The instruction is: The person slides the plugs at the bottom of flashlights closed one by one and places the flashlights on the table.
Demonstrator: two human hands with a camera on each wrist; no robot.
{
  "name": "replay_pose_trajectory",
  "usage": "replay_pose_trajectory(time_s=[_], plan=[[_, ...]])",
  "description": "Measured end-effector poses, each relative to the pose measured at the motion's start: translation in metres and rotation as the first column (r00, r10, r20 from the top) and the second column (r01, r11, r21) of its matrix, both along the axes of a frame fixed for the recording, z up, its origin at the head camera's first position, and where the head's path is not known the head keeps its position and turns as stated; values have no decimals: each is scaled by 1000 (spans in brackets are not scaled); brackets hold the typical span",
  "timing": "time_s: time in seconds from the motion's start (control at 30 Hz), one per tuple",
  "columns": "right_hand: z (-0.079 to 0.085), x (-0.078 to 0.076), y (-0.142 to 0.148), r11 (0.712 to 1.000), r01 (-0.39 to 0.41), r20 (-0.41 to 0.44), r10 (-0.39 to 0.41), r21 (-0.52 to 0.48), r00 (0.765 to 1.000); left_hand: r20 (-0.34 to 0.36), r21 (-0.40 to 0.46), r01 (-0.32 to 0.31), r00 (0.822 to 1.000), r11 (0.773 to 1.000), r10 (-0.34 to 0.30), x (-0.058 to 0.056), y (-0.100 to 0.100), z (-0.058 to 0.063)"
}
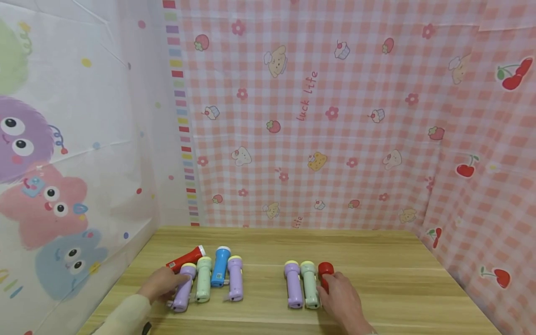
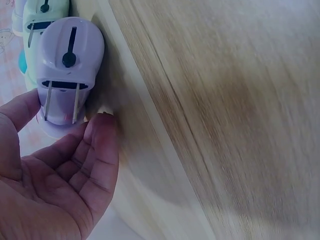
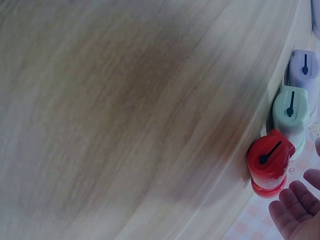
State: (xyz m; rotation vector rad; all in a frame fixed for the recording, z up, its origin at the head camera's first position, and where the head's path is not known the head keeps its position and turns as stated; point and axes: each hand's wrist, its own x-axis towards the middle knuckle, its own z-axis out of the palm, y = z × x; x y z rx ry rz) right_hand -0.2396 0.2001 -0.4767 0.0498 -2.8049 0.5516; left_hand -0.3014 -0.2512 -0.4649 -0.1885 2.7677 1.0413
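In the head view, my left hand (image 1: 161,284) is at a purple flashlight (image 1: 183,291) with a yellow-rimmed head, at the left of the table. The left wrist view has the thumb against one side of this purple flashlight (image 2: 70,55) and curled fingers at the other; two metal plug prongs stick out of its end. A red flashlight (image 1: 188,258) with a white rim lies just behind that hand. My right hand (image 1: 342,298) is beside another red flashlight (image 1: 325,269), partly covering it. In the right wrist view, the fingers are loosely extended near the red flashlight (image 3: 270,157).
Beside the left purple flashlight lie a green flashlight (image 1: 204,280), a blue flashlight (image 1: 220,266) and another purple flashlight (image 1: 236,279). Next to the right red one are a green flashlight (image 1: 310,284) and a purple flashlight (image 1: 294,284). Patterned curtains (image 1: 318,139) surround the wooden table (image 1: 259,321).
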Motion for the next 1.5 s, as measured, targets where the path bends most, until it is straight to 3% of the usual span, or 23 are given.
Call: replay_pose_trajectory(time_s=[0.47,0.83,1.5], plan=[[-2,0,2,1000,8,-2,-8,1,1000,18,35,13,1000,999,-14,-5,7,-7],[-1,-2,1,999,33,37,-33,3,999,-10,64,-3,1000,998,4,-3,7,-4],[0,0,0,1000,20,34,-20,2,999,-56,149,-40,997,988,49,1,1,1]])
